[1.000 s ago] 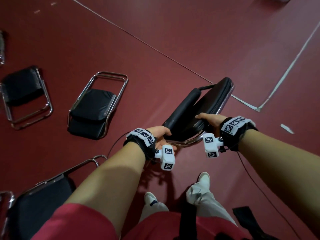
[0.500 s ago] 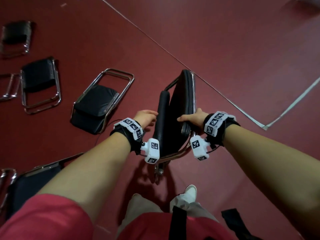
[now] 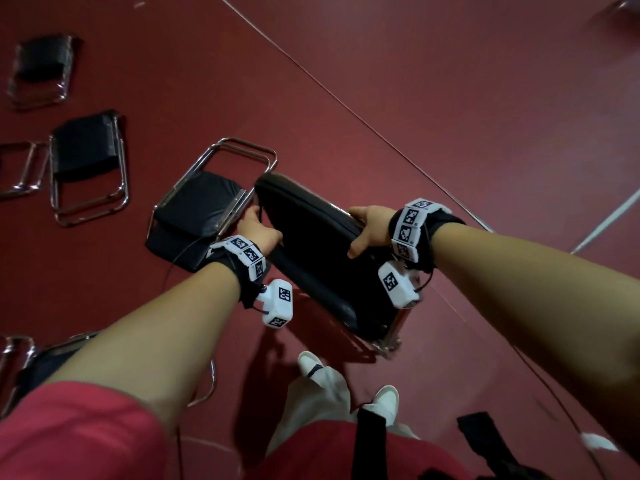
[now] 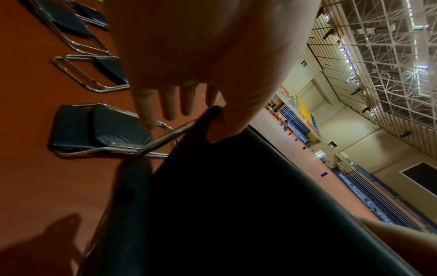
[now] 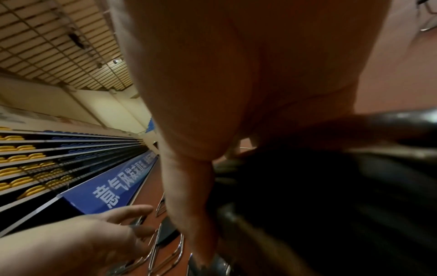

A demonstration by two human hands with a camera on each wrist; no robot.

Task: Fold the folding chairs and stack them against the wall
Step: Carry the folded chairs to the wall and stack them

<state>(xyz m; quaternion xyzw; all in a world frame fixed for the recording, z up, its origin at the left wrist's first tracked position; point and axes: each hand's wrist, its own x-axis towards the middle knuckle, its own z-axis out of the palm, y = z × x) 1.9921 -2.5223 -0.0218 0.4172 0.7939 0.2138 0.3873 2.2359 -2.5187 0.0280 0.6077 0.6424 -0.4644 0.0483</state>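
Observation:
I hold a folded black chair [image 3: 318,247] with a chrome frame above the red floor, tilted, its far end over another folded chair [image 3: 197,209] that lies flat. My right hand [image 3: 367,230] grips the held chair's upper right edge, fingers over the top and thumb on the near face. My left hand [image 3: 258,226] is at the chair's left edge. In the left wrist view its fingers [image 4: 170,104] point straight down and the thumb rests against the frame tube [image 4: 175,132]. The right wrist view shows the same left hand [image 5: 106,224] with fingers spread.
More folded chairs lie on the floor at left [image 3: 86,157] and far left [image 3: 41,64]. Another chair [image 3: 34,362] sits by my left side. My feet [image 3: 311,367] stand just under the held chair. White court lines [image 3: 346,102] cross the floor; stands line the hall.
The held chair has swung left and now hangs over the folded chair on the floor. My view has turned left too. The left hand's fingers have straightened off the chair.

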